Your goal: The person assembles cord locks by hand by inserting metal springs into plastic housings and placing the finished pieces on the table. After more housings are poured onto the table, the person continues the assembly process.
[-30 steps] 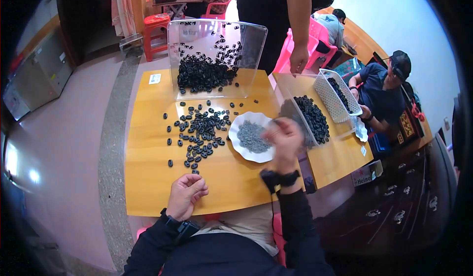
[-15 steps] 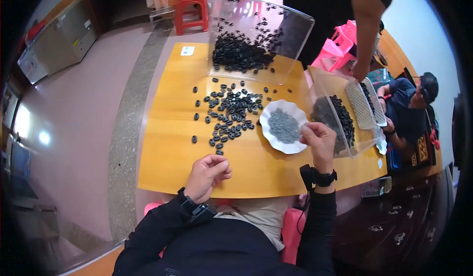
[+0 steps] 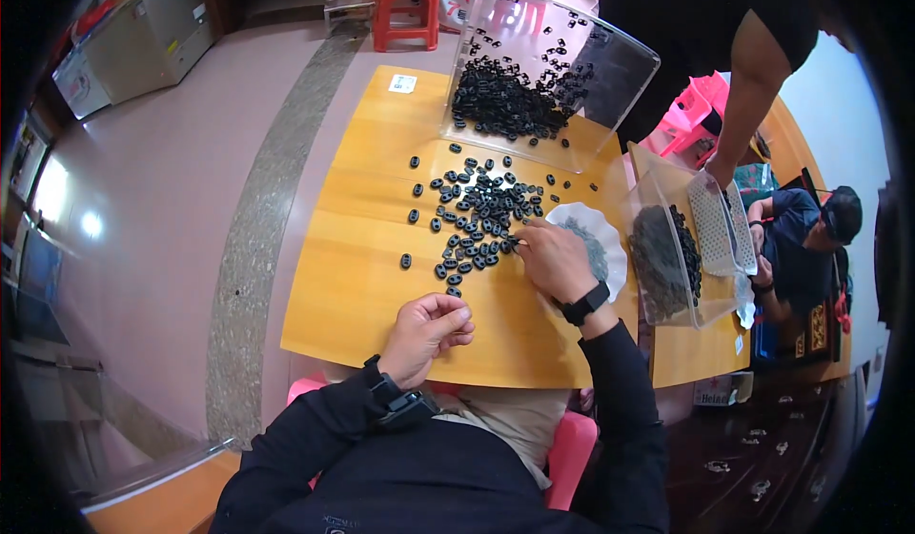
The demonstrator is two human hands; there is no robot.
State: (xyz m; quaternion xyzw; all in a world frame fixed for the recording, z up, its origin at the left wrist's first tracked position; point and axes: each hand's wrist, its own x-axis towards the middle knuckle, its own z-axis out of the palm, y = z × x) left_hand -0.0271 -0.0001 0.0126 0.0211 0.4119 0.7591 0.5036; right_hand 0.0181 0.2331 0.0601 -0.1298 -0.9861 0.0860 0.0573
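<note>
Small black oval pieces with two holes (image 3: 481, 205) lie scattered in a loose pile on the yellow wooden table (image 3: 357, 296). At the pile's right edge my right hand (image 3: 560, 265) is bent down, its fingertips pinched at one of these black pieces. Partly behind that hand is a white scalloped plate (image 3: 618, 260) holding small translucent grey bits (image 3: 586, 239). Nearer to me, my left hand (image 3: 429, 337) hovers over the table below the pile, thumb pressed to curled fingers. Anything between those fingers is too small to make out.
A clear tub (image 3: 610, 139) of black pieces lies tilted at the back. To the right stand another clear bin (image 3: 662, 291) and a white perforated basket (image 3: 715, 239), where a standing person's arm reaches. Another person sits beyond. A red stool (image 3: 407, 10) is behind the table.
My right hand has moved left from above the plate to the pile's edge. The left hand keeps its closed pose. The whole view has shifted slightly; the standing person's hand is now at the basket.
</note>
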